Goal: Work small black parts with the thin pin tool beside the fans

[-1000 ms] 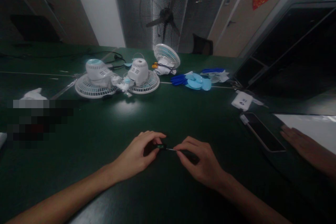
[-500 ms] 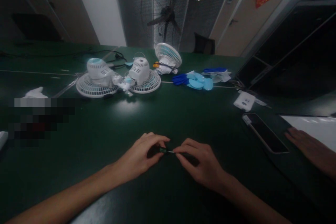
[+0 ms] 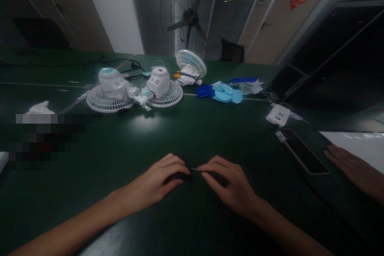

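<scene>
My left hand (image 3: 165,176) is closed over the dark handle end of a small screwdriver (image 3: 194,169), its fingertips covering most of that end. Between the two hands only the thin metal shaft shows, lying roughly level just above the green table (image 3: 144,140). At the shaft's other end, my right hand (image 3: 231,184) pinches it between thumb and forefinger. The tip is hidden in that pinch.
White fans (image 3: 110,94) lie across the back with blue gloves (image 3: 205,91) and light-blue fan blades (image 3: 226,93). On the right are a white box (image 3: 278,115), a phone (image 3: 303,152) and another person's hand (image 3: 348,164). A blurred patch covers the left.
The left fingers have shifted and curled over the screwdriver's green-and-black handle, which showed earlier and is now covered. The right hand keeps its pinch, nearly still.
</scene>
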